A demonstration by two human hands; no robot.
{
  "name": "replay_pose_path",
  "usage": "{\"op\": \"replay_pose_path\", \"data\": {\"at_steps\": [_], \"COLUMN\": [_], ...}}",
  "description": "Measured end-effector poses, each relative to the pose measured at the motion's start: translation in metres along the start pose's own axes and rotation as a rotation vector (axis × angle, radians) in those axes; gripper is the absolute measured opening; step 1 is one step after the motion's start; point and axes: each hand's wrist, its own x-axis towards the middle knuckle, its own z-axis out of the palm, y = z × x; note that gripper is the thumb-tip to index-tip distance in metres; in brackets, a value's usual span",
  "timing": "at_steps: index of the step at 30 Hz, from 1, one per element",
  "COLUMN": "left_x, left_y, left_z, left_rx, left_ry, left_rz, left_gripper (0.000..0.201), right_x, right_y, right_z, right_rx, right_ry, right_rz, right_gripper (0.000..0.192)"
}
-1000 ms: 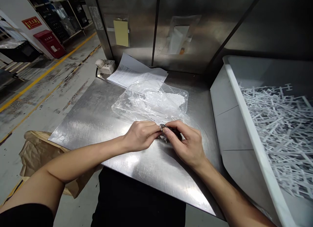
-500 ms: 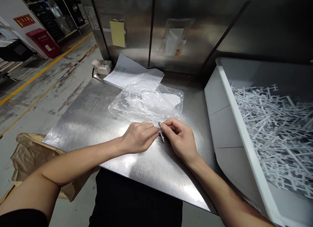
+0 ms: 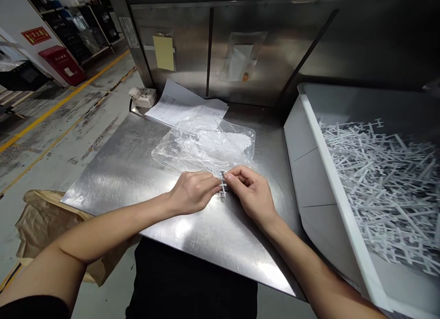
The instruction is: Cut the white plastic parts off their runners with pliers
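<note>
two hands pinch one small plastic piece [image 3: 223,187].

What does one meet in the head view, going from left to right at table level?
Brown paper bag → left hand → small white plastic piece pinched between both hands → right hand → white bin of white plastic sprue pieces.

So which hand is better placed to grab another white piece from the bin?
Probably the right hand: the bin of white pieces sits on its side. The left hand would have to cross over. Both pinch a small part.
</note>
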Motion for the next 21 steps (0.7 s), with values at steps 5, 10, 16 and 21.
{"op": "replay_pose_path", "data": {"at_steps": [5,10,16,21], "left_x": [0.003,0.006,0.006,0.007], "left_y": [-0.003,-0.005,-0.003,-0.003], "left_z": [-0.008,-0.012,-0.013,-0.014], "left_rx": [-0.117,-0.346,-0.479,-0.529], "left_ry": [0.025,0.022,0.011,0.031], "left_rz": [-0.102,-0.239,-0.345,-0.389], "left_gripper": [0.031,0.035,0.034,0.034], "right_x": [0.000,0.002,0.002,-0.001], "right_y": [-0.003,0.001,0.002,0.002], "right_z": [-0.003,-0.006,-0.007,-0.010], "right_rx": [0.023,0.018,-0.052,-0.155], "right_ry": [0.033,0.039,-0.007,-0.023], "right_rz": [-0.041,-0.059,-0.105,-0.137], "right_gripper": [0.024,0.020,0.019,0.020]}}
